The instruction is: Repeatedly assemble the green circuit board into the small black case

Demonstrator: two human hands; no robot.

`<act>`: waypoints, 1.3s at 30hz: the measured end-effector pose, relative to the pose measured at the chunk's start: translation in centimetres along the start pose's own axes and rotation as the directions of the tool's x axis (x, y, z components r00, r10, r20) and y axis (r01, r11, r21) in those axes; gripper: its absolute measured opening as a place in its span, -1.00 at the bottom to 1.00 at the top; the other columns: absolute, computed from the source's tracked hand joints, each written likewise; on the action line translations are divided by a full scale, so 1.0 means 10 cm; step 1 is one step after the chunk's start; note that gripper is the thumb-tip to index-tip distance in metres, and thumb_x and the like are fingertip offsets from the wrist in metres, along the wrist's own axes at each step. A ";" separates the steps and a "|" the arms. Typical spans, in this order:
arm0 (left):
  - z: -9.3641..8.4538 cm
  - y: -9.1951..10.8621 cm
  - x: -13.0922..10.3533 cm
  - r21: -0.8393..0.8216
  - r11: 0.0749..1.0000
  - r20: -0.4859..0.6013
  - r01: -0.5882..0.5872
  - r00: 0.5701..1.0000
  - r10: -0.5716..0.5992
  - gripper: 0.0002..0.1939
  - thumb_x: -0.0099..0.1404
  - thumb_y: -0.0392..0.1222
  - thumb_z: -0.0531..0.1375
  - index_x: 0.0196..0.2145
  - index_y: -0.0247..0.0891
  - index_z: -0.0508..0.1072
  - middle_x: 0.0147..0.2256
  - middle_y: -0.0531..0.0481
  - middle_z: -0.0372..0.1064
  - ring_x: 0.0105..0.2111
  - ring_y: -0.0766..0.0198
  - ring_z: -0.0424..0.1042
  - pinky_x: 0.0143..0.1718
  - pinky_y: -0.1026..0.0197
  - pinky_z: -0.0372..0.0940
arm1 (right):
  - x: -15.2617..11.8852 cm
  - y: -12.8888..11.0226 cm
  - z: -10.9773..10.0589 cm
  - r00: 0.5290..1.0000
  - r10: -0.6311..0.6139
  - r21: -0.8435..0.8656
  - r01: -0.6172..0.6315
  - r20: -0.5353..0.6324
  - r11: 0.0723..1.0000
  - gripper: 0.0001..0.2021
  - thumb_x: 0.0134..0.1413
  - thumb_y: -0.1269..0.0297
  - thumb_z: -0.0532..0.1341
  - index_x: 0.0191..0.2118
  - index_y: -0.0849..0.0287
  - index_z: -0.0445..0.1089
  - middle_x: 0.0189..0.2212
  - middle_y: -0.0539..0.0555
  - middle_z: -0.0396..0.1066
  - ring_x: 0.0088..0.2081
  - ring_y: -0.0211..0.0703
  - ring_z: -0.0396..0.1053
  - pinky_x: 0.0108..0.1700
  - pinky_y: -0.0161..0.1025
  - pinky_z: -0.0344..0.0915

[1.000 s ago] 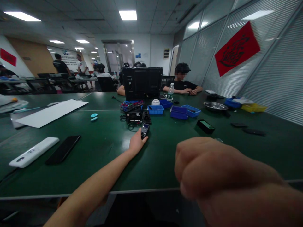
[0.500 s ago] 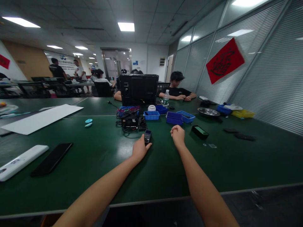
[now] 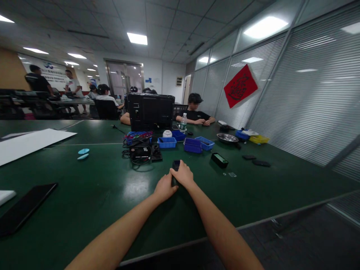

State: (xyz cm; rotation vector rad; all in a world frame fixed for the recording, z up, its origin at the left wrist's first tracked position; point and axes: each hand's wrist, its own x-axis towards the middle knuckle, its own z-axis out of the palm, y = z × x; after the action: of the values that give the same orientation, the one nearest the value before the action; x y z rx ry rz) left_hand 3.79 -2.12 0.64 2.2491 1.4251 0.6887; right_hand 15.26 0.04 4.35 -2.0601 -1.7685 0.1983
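Observation:
A small dark device (image 3: 176,164) with a screen stands near the middle of the green table (image 3: 112,202). My left hand (image 3: 165,186) grips it from the left side, fingers around its body. Over its front and right side lies my right hand (image 3: 183,173), its fingers bent against the device and hiding part of it. The two hands touch or nearly touch each other. What the right fingertips press on is hidden.
Behind the device are a black adapter with cables (image 3: 140,154), blue trays (image 3: 167,142), a purple-blue box (image 3: 192,145) and a monitor (image 3: 152,112). A black box with a green top (image 3: 219,160) lies right. A person (image 3: 194,112) sits across the table.
My right hand has moved left onto the device, which my left hand still holds. The view has turned to the right, so the surroundings appear shifted left.

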 end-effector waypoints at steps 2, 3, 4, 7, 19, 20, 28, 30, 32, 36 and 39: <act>-0.04 -0.07 -0.04 -0.043 0.998 0.009 -0.043 0.999 0.044 -0.30 0.04 -0.17 0.16 0.13 -0.29 0.05 0.05 -0.15 0.22 0.04 0.14 0.21 0.03 0.18 0.09 | 0.03 0.04 -0.01 0.999 0.019 -0.042 -0.017 0.027 0.999 -0.39 -0.07 0.04 0.07 0.08 0.29 0.07 -0.07 0.29 0.28 -0.05 0.10 0.23 -0.16 -0.11 0.21; -0.05 -0.11 -0.05 -0.074 0.996 0.005 -0.047 0.999 0.048 -0.30 0.06 -0.18 0.15 0.15 -0.28 0.03 0.07 -0.12 0.20 0.05 0.16 0.20 0.04 0.19 0.07 | 0.05 0.07 -0.02 0.999 0.033 -0.062 -0.031 0.041 0.998 -0.45 -0.06 0.07 0.07 0.04 0.28 0.11 -0.10 0.28 0.30 -0.07 0.10 0.25 -0.18 -0.11 0.22; -0.07 -0.14 -0.07 -0.105 0.994 -0.004 -0.039 0.999 0.038 -0.30 0.07 -0.19 0.13 0.16 -0.28 0.01 0.07 -0.10 0.19 0.05 0.18 0.20 0.05 0.20 0.07 | 0.07 0.10 -0.02 0.997 0.051 -0.079 -0.046 0.055 0.996 -0.50 -0.05 0.10 0.06 0.00 0.28 0.15 -0.14 0.27 0.33 -0.09 0.09 0.27 -0.19 -0.11 0.22; -0.13 -0.23 -0.08 -0.171 0.985 -0.042 0.012 0.999 -0.019 -0.33 0.11 -0.21 0.10 0.16 -0.28 0.01 0.04 -0.05 0.25 0.03 0.20 0.22 0.06 0.19 0.07 | 0.15 0.23 -0.07 0.992 0.117 -0.115 -0.110 0.053 0.987 -0.58 -0.03 0.11 0.04 -0.09 0.28 0.21 -0.22 0.26 0.37 -0.14 0.09 0.31 -0.21 -0.11 0.24; -0.22 -0.32 -0.11 -0.229 0.972 -0.097 0.044 0.993 -0.068 -0.45 0.12 -0.23 0.11 0.09 -0.23 0.15 -0.04 -0.03 0.33 -0.03 0.25 0.29 0.03 0.20 0.11 | 0.25 0.61 -0.19 0.966 0.227 -0.148 -0.243 -0.121 0.959 -0.54 0.05 0.08 -0.02 -0.01 0.31 0.14 -0.13 0.32 0.28 -0.09 0.05 0.25 -0.19 -0.12 0.23; -0.22 -0.32 -0.11 -0.225 0.973 -0.098 0.046 0.993 -0.070 -0.47 0.13 -0.23 0.11 0.08 -0.23 0.16 -0.04 -0.03 0.34 -0.03 0.25 0.29 0.03 0.21 0.12 | 0.23 0.63 -0.17 0.970 0.199 -0.154 -0.220 -0.142 0.963 -0.52 0.06 0.08 -0.01 0.02 0.30 0.11 -0.10 0.32 0.26 -0.08 0.05 0.24 -0.19 -0.12 0.22; -0.26 -0.29 -0.15 -0.210 0.977 -0.076 0.026 0.996 -0.043 -0.64 0.15 -0.24 0.08 -0.06 -0.22 0.32 -0.08 0.00 0.36 -0.06 0.27 0.32 0.02 0.20 0.14 | 0.19 0.73 -0.15 0.961 0.215 -0.096 -0.234 -0.174 0.967 -0.47 -0.01 0.01 0.06 0.01 0.28 0.14 -0.09 0.27 0.22 -0.08 0.00 0.24 -0.20 -0.18 0.23; -0.27 -0.30 -0.15 -0.250 0.968 -0.082 0.026 0.995 -0.048 -0.65 0.15 -0.24 0.07 -0.07 -0.21 0.32 -0.09 0.01 0.37 -0.07 0.29 0.33 0.01 0.21 0.16 | 0.20 0.73 -0.15 0.960 0.220 -0.105 -0.240 -0.171 0.965 -0.50 -0.02 0.02 0.08 -0.02 0.28 0.17 -0.11 0.25 0.23 -0.10 -0.01 0.25 -0.20 -0.20 0.23; -0.29 -0.31 -0.15 -0.269 0.963 -0.082 0.026 0.995 -0.049 -0.65 0.15 -0.25 0.07 -0.07 -0.22 0.33 -0.10 0.01 0.38 -0.08 0.30 0.33 0.00 0.23 0.17 | 0.20 0.72 -0.15 0.963 0.212 -0.118 -0.233 -0.166 0.965 -0.52 -0.02 0.04 0.08 -0.04 0.27 0.19 -0.12 0.24 0.24 -0.10 -0.02 0.26 -0.20 -0.21 0.23; -0.34 -0.32 -0.17 -0.246 0.969 -0.053 0.017 0.998 -0.031 -0.66 0.13 -0.25 0.09 -0.11 -0.23 0.36 -0.10 0.00 0.38 -0.09 0.29 0.34 -0.01 0.25 0.17 | 0.20 0.74 -0.14 0.964 0.213 -0.134 -0.235 -0.159 0.963 -0.56 -0.01 0.04 0.07 -0.08 0.27 0.21 -0.14 0.24 0.26 -0.12 -0.02 0.27 -0.20 -0.20 0.23; -0.37 -0.31 -0.19 -0.226 0.974 -0.037 0.021 0.999 -0.030 -0.67 0.12 -0.26 0.09 -0.11 -0.25 0.37 -0.10 -0.01 0.38 -0.10 0.29 0.34 -0.01 0.25 0.18 | 0.21 0.75 -0.13 0.967 0.200 -0.136 -0.222 -0.158 0.966 -0.56 -0.01 0.03 0.07 -0.09 0.26 0.21 -0.15 0.23 0.25 -0.12 -0.02 0.27 -0.21 -0.19 0.22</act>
State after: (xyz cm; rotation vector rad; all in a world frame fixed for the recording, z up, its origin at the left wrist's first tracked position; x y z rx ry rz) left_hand -1.33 -2.37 1.48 2.0499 1.3189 0.8470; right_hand 22.99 0.95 2.87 -2.3101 -1.5195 -0.0245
